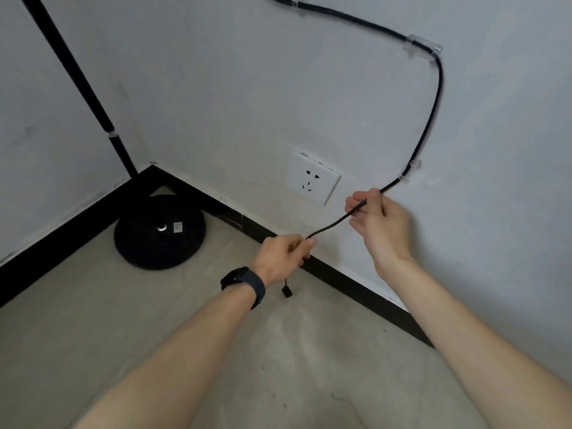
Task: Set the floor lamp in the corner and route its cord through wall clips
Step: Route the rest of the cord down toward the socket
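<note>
Our left hand (283,253) is closed round the cord (430,119) near its plug (287,291); right hand (376,216) pinches it higher. Thin black cord climbs through clear wall clips (422,46). Lamp base (159,232) sits in the corner.

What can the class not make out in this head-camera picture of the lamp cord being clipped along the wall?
- Lamp top: the pole is cut off by the upper edge.
- Where the cord starts: it leaves the top edge past the highest clip.
- Plug: too small and partly hidden under the left hand.
- Label on the base: too small to read.
- Right hand: its fingers hide how it grips the cord.
</note>
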The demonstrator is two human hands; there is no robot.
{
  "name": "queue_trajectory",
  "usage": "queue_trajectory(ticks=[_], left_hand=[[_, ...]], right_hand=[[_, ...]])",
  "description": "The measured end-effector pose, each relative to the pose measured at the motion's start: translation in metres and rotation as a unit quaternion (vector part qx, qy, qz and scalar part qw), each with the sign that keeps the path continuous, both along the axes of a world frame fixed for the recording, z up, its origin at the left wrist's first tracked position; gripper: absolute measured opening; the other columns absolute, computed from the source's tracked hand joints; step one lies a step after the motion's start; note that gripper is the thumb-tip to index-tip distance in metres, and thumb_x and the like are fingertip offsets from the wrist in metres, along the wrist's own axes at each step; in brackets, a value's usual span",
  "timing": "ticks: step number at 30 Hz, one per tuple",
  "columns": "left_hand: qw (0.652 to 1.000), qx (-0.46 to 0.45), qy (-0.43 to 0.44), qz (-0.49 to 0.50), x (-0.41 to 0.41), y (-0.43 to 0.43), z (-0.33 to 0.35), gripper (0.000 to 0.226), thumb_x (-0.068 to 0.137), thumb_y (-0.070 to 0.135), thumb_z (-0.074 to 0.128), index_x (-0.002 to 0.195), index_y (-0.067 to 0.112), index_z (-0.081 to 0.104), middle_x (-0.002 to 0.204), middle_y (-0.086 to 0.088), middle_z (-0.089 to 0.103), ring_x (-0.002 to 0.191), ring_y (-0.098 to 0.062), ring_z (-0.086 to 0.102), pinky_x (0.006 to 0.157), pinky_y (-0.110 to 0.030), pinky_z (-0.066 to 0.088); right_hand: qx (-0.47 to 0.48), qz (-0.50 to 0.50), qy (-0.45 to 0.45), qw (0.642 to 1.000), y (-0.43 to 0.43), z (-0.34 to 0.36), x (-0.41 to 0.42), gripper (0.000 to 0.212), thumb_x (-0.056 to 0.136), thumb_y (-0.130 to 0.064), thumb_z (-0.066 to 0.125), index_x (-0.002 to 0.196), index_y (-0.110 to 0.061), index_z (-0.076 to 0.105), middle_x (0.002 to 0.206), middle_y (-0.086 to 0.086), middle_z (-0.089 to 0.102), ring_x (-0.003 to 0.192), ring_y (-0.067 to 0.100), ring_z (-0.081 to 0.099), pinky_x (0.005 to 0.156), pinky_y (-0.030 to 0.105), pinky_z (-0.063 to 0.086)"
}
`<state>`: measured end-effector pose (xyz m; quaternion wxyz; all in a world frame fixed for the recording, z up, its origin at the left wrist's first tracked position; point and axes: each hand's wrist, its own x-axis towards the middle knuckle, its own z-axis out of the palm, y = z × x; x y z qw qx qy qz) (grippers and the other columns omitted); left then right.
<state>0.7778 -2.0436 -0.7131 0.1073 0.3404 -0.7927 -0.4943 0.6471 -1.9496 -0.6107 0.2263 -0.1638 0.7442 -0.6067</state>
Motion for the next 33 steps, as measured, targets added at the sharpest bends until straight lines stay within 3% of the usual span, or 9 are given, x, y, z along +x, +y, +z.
queue_trajectory(ticks=[4,6,8,10,13,17,25,28,33], left_hand=[[0.997,-0.063,-0.015,-0.036,-0.003,-0.016,-0.009,0.052,0.090,0.067,0.046,0.079,0.024,0.073,0.069,0.006,0.069,0.063,-0.011,0.061,0.062,-0.031,0.050],[0.994,-0.081,-0.044,-0.060,-0.006,-0.021,-0.010,0.055,0.085,0.073,0.042,0.077,0.027,0.071,0.069,0.002,0.069,0.065,-0.017,0.063,0.062,-0.035,0.051],[0.989,-0.099,-0.067,-0.084,-0.011,-0.022,-0.011,0.042,0.090,0.066,0.047,0.072,0.031,0.063,0.067,0.001,0.063,0.064,-0.019,0.060,0.057,-0.032,0.045],[0.989,-0.106,-0.061,-0.084,-0.014,-0.022,-0.015,0.029,0.094,0.057,0.052,0.080,0.034,0.063,0.074,0.001,0.065,0.071,-0.019,0.061,0.059,-0.031,0.046],[0.992,-0.091,-0.076,-0.045,-0.003,-0.026,-0.036,0.032,0.096,0.049,0.053,0.102,0.022,0.068,0.083,0.002,0.067,0.080,-0.018,0.062,0.064,-0.030,0.047],[0.982,-0.122,-0.136,-0.041,0.016,-0.031,-0.064,0.032,0.100,0.047,0.045,0.104,0.024,0.067,0.081,0.002,0.065,0.079,-0.022,0.063,0.064,-0.032,0.045],[0.987,-0.131,-0.072,0.058,-0.004,-0.040,-0.061,0.032,0.096,0.049,0.054,0.109,0.027,0.073,0.095,0.000,0.066,0.083,-0.016,0.062,0.064,-0.030,0.049],[0.985,-0.128,-0.080,0.083,-0.008,-0.044,-0.064,0.034,0.096,0.049,0.053,0.113,0.026,0.073,0.097,-0.002,0.067,0.086,-0.019,0.064,0.070,-0.035,0.054],[0.986,-0.110,-0.088,0.090,-0.015,-0.043,-0.067,0.035,0.097,0.050,0.051,0.114,0.026,0.071,0.099,-0.002,0.067,0.088,-0.019,0.063,0.066,-0.031,0.052]], right_hand=[[0.137,0.079,0.078,0.984,0.000,-0.018,-0.004,0.022,0.089,-0.045,0.063,0.076,-0.029,0.071,0.090,0.002,0.076,0.098,0.025,0.073,0.097,0.049,0.056],[0.196,0.147,0.056,0.968,0.001,-0.032,0.001,0.016,0.092,-0.036,0.067,0.078,-0.030,0.071,0.089,0.001,0.078,0.094,0.025,0.075,0.095,0.047,0.058],[0.216,0.156,0.040,0.963,0.002,-0.046,0.005,0.022,0.097,-0.031,0.062,0.082,-0.018,0.073,0.087,0.009,0.078,0.086,0.027,0.076,0.087,0.043,0.063],[0.216,0.114,0.039,0.969,0.000,-0.056,0.002,0.033,0.101,-0.029,0.057,0.083,-0.007,0.072,0.080,0.011,0.076,0.074,0.025,0.074,0.077,0.037,0.064],[0.211,0.038,0.030,0.976,-0.002,-0.064,-0.010,0.035,0.103,-0.028,0.053,0.081,-0.008,0.071,0.076,0.009,0.073,0.067,0.022,0.069,0.075,0.037,0.061],[0.218,0.046,0.027,0.974,-0.003,-0.083,-0.007,0.033,0.101,-0.029,0.056,0.084,-0.006,0.073,0.076,0.006,0.074,0.064,0.019,0.070,0.070,0.035,0.060],[0.172,0.060,-0.059,0.981,-0.013,-0.100,-0.004,0.013,0.098,-0.023,0.064,0.091,-0.012,0.070,0.085,0.008,0.073,0.069,0.022,0.071,0.075,0.039,0.064],[0.169,0.060,-0.077,0.981,-0.017,-0.106,-0.003,0.017,0.097,-0.022,0.066,0.100,-0.007,0.071,0.085,0.008,0.074,0.068,0.019,0.072,0.073,0.035,0.064],[0.152,0.025,-0.102,0.983,-0.027,-0.111,-0.004,0.019,0.098,-0.025,0.063,0.101,-0.007,0.071,0.084,0.007,0.074,0.068,0.019,0.072,0.067,0.030,0.063]])
